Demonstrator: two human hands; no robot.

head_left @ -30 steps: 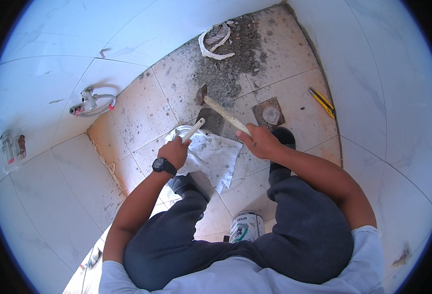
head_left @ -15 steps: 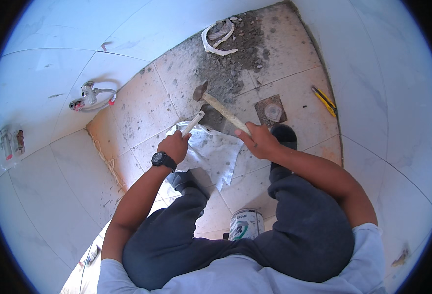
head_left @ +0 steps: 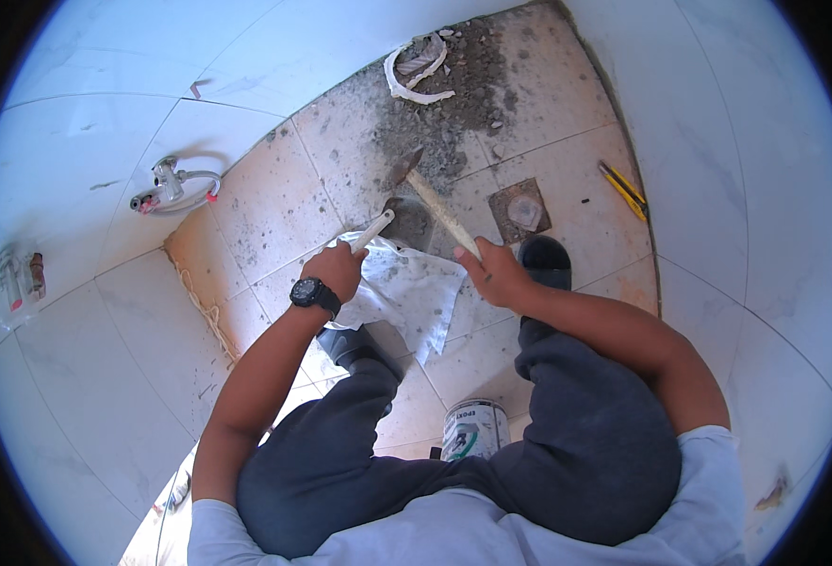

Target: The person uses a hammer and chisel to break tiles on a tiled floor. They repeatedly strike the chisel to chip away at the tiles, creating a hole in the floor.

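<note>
My right hand (head_left: pixel 499 275) is wrapped round the wooden handle of a hammer (head_left: pixel 442 213). Its dark head is tilted up to the left, over the grey debris. In my left hand (head_left: pixel 335 272) is a pale, flat, handle-like tool (head_left: pixel 374 229) with a small hole in its far end; the rest of it is hidden. This end is beside a dark grey patch (head_left: pixel 410 224) on the floor, left of and below the hammer. A crumpled white plastic sheet or bag (head_left: pixel 414 294), smudged grey, lies under and beside my left hand, between my feet.
Grey rubble (head_left: pixel 468 99) and a broken white ring (head_left: pixel 416 95) lie at the far wall. A square floor drain (head_left: pixel 521 211) is right of the hammer, with a yellow utility knife (head_left: pixel 624 192) beyond. A paint can (head_left: pixel 475 429) stands between my legs. A tap (head_left: pixel 168 179) juts from the left wall.
The hammer's head has swung a little to the right and away from me, opening a gap to the pale tool. Both hands keep their grips and barely shift.
</note>
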